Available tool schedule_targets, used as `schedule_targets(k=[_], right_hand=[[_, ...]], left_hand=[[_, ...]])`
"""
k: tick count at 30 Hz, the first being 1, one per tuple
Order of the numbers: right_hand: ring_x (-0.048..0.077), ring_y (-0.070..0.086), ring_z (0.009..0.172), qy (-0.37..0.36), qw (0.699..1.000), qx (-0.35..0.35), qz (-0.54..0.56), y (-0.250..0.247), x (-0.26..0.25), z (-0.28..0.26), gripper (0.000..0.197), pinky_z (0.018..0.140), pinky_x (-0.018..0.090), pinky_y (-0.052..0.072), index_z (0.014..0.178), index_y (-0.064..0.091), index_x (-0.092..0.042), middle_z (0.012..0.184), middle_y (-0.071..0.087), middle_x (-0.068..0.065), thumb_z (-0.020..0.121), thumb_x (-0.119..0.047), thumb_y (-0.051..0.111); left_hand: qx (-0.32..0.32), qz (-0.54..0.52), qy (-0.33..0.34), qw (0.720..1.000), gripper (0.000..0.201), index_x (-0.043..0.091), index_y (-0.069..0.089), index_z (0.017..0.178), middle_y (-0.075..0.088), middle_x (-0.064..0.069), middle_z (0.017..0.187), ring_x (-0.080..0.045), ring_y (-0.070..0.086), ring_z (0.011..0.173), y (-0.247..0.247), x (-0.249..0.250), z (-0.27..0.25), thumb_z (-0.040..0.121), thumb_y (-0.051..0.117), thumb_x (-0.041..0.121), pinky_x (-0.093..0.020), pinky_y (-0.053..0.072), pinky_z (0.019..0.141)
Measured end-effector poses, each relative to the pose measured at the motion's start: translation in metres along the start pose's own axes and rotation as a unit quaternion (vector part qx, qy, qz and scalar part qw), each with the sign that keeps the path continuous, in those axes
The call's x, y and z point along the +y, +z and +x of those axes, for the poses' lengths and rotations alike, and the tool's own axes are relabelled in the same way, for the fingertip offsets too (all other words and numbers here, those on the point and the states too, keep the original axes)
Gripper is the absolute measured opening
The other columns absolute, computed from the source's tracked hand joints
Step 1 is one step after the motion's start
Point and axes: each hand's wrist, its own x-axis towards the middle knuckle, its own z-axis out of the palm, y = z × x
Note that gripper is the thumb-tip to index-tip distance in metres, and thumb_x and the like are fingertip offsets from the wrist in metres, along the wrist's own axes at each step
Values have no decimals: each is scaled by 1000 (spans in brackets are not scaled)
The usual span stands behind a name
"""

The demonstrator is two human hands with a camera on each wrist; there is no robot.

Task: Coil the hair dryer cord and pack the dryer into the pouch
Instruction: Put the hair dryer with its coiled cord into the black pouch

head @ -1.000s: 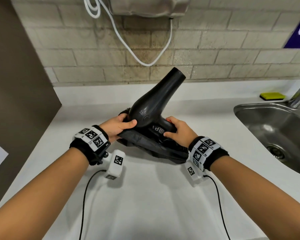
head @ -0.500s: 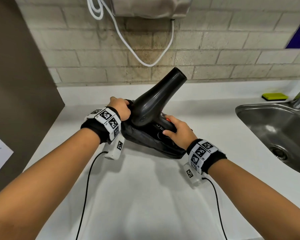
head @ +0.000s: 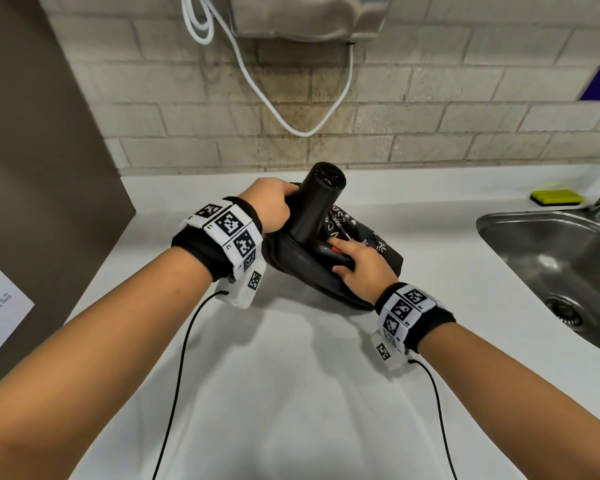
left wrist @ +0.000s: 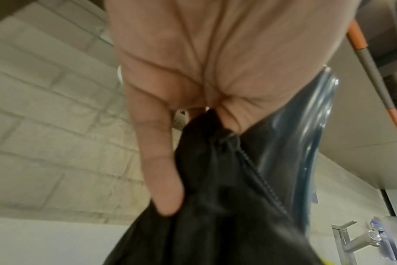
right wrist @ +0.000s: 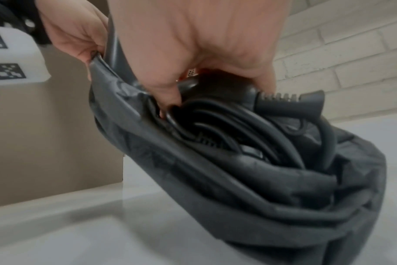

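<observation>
The black hair dryer (head: 314, 209) stands partly inside the black pouch (head: 378, 251) on the white counter, its barrel pointing up toward me. My left hand (head: 271, 206) grips the pouch's far left rim (left wrist: 206, 161) beside the barrel. My right hand (head: 357, 261) holds the dryer's handle (right wrist: 215, 86) and presses it into the pouch (right wrist: 238, 179). The coiled black cord (right wrist: 249, 132) lies inside the pouch opening, under the handle.
A steel sink (head: 551, 258) is set into the counter at the right, with a yellow sponge (head: 556, 196) behind it. A brown panel (head: 32, 202) walls off the left. A white cord (head: 291, 109) hangs on the brick wall below a dispenser.
The dryer barrel has tipped from leaning right to pointing up at me. My left hand moved from the dryer body to the pouch's far rim. My right hand slid onto the handle.
</observation>
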Motion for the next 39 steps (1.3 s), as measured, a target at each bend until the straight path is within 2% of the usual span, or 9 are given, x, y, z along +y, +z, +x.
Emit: schedule_targets(k=[5, 7, 10, 13, 19, 25, 28, 32, 39], right_hand=[[26, 52, 114, 11, 1000, 0, -4, 3, -1, 5, 53, 100, 43, 42, 129, 49, -33, 118, 58, -2, 80, -15, 61], [24, 51, 118, 9, 1000, 2, -2, 4, -2, 6, 54, 101, 41, 41, 130, 49, -30, 126, 56, -3, 80, -13, 61], [22, 44, 128, -4, 1000, -8, -22, 4, -3, 7, 56, 105, 41, 39, 132, 48, -29, 141, 45, -6, 80, -13, 60], [25, 47, 124, -3, 998, -35, -58, 0, -5, 6, 51, 99, 42, 43, 130, 45, -34, 138, 47, -7, 81, -25, 59], [30, 39, 121, 97, 964, -103, -224, -29, 14, -6, 64, 95, 43, 38, 136, 36, -30, 132, 49, 1, 83, -65, 42], [28, 40, 114, 17, 899, -90, -429, -43, 30, -9, 56, 87, 40, 35, 125, 49, -22, 132, 34, -3, 85, -60, 42], [29, 45, 110, -4, 932, -26, -361, -54, 25, -2, 32, 85, 39, 38, 110, 62, -15, 122, 46, 4, 87, -34, 51], [34, 55, 81, -99, 964, 127, -212, -68, 20, 2, 14, 63, 37, 49, 74, 63, -2, 87, 56, 13, 70, -16, 58], [19, 40, 67, -89, 975, 194, 54, -81, -2, 7, 20, 59, 8, 34, 74, 52, 2, 80, 39, 7, 58, -3, 40]], left_hand=[[101, -90, 36, 990, 39, 8, 69, 100, 66, -10, 112, -26, 57, 110, 7, 6, -1, 72, 43, -3, -34, 45, 97], [78, -114, 25, 990, 35, 15, 67, 96, 64, -6, 113, -23, 57, 109, 9, 7, -4, 63, 56, 21, -33, 45, 96], [88, 16, 7, 996, 72, 16, 57, 115, 55, -1, 121, -20, 53, 112, 15, 4, -7, 58, 72, 58, -31, 42, 96], [173, 41, 18, 984, 60, 13, 57, 115, 56, -3, 121, -23, 55, 110, 20, 0, -7, 67, 74, 45, -29, 41, 88], [215, 5, -24, 976, 50, 11, 59, 108, 59, -7, 115, -27, 56, 106, 13, -13, -8, 69, 75, 39, -28, 42, 85], [261, -1, -76, 962, 46, 9, 62, 102, 58, -10, 113, -30, 57, 104, 13, -27, -2, 69, 74, 39, -30, 43, 83], [261, -13, -88, 961, 46, 7, 62, 101, 59, -11, 113, -29, 58, 103, 14, -30, -3, 69, 75, 38, -29, 41, 79], [251, -54, -112, 960, 45, 6, 61, 99, 62, -13, 109, -30, 60, 100, 14, -40, -5, 68, 77, 36, -28, 42, 75], [203, -111, -133, 964, 37, 16, 55, 81, 64, -9, 92, -24, 61, 87, 22, -49, -15, 64, 82, 36, -27, 46, 72]])
